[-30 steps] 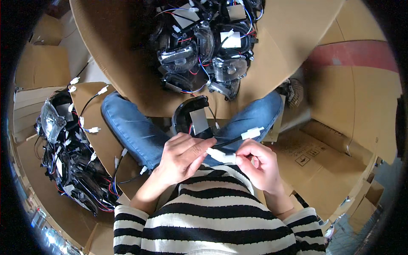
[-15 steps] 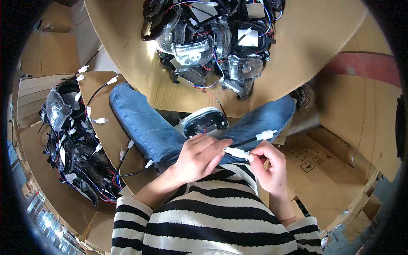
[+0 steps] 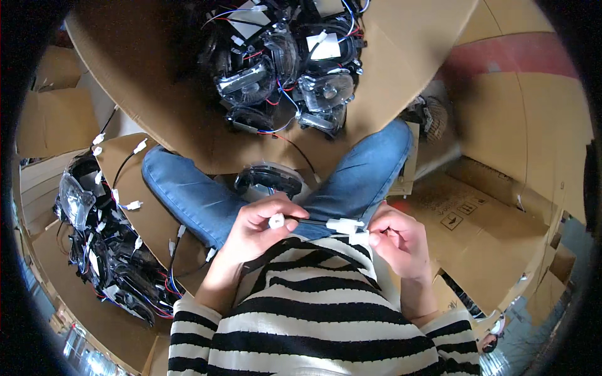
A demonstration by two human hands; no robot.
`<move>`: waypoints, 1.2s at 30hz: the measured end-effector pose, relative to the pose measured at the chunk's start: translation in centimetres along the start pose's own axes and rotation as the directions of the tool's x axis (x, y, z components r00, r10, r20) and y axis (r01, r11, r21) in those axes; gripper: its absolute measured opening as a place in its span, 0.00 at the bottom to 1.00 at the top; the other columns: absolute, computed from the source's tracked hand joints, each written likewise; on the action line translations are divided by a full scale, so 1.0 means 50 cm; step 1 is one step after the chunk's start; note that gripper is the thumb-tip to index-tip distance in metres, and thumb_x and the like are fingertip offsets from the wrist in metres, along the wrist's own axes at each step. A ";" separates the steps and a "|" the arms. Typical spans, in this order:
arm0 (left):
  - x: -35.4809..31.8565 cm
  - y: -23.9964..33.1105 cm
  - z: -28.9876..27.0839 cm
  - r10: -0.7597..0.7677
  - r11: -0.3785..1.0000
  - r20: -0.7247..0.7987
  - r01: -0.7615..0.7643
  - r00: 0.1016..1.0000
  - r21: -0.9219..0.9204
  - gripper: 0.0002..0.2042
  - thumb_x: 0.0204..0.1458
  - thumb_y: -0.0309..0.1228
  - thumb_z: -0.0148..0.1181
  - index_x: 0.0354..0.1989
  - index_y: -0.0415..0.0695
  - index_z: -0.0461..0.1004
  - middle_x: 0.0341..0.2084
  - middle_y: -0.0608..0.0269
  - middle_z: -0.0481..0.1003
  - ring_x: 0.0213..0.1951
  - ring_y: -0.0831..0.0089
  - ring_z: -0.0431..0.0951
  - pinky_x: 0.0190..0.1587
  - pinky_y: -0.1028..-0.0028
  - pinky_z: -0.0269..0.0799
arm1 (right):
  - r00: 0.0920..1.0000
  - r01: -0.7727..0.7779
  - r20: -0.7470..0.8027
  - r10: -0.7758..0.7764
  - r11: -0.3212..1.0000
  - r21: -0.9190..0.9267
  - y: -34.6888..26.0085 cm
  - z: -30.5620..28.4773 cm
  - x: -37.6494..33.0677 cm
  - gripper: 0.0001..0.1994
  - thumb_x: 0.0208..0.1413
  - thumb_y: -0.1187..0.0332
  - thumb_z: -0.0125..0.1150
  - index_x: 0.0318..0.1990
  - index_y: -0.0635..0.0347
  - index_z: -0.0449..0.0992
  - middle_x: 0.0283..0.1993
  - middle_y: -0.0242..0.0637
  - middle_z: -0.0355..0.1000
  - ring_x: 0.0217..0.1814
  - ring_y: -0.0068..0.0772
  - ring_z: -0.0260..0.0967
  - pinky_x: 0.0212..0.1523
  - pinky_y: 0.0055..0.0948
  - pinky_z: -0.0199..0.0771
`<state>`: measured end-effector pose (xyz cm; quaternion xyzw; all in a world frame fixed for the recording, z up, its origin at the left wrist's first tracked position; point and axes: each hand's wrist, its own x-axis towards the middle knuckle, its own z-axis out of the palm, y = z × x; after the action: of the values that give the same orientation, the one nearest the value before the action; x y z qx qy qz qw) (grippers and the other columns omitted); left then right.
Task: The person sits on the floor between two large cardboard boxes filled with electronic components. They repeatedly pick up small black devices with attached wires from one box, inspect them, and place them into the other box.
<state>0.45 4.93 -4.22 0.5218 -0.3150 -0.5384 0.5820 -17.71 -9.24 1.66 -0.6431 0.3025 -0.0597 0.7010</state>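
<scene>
White plastic connector (image 3: 276, 220) is pinched in the left hand (image 3: 258, 230); thin black cable (image 3: 311, 221) runs to a white plug (image 3: 343, 225); right hand (image 3: 401, 241) grips another (image 3: 359, 238) beside it, above the lap; straight alignment should help.

Two bare hands (image 3: 254, 230) and three white cable connectors (image 3: 343, 225) share center frame, below one black lamp housing (image 3: 271, 178).

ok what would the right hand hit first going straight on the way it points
Past the white connector at its fingertips, the right hand would probably first meet the connector on the black cable, though depth is unclear.
</scene>
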 end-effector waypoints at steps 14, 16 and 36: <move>-0.006 -0.003 -0.007 0.062 0.997 -0.045 -0.060 0.997 0.044 0.07 0.39 0.16 0.53 0.28 0.39 0.72 0.24 0.64 0.70 0.27 0.78 0.66 0.29 0.80 0.59 | 0.987 -0.102 -0.144 0.076 0.979 -0.177 0.000 0.013 -0.003 0.02 0.43 0.76 0.53 0.23 0.63 0.67 0.21 0.30 0.61 0.19 0.18 0.54 0.18 0.18 0.51; -0.008 0.007 0.007 0.077 0.987 -0.010 -0.075 0.997 0.140 0.07 0.39 0.16 0.54 0.27 0.40 0.72 0.23 0.65 0.70 0.26 0.78 0.66 0.29 0.80 0.59 | 0.989 -0.060 -0.146 0.024 0.968 -0.244 0.005 0.018 -0.003 0.02 0.43 0.76 0.53 0.23 0.63 0.67 0.21 0.31 0.61 0.18 0.19 0.54 0.17 0.19 0.51; -0.542 0.382 -0.236 0.756 0.316 -0.654 0.855 0.035 0.411 0.14 0.46 0.25 0.51 0.41 0.31 0.65 0.34 0.52 0.70 0.31 0.68 0.71 0.39 0.72 0.68 | 0.995 0.094 -0.034 -0.098 0.990 -0.103 0.052 0.010 -0.002 0.02 0.42 0.78 0.53 0.24 0.63 0.67 0.20 0.31 0.60 0.19 0.19 0.52 0.20 0.18 0.51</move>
<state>11.06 31.60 16.11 0.9504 -0.0129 0.2826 0.1290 -18.32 -8.35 -0.74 -0.6903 0.2875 -0.0904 0.6578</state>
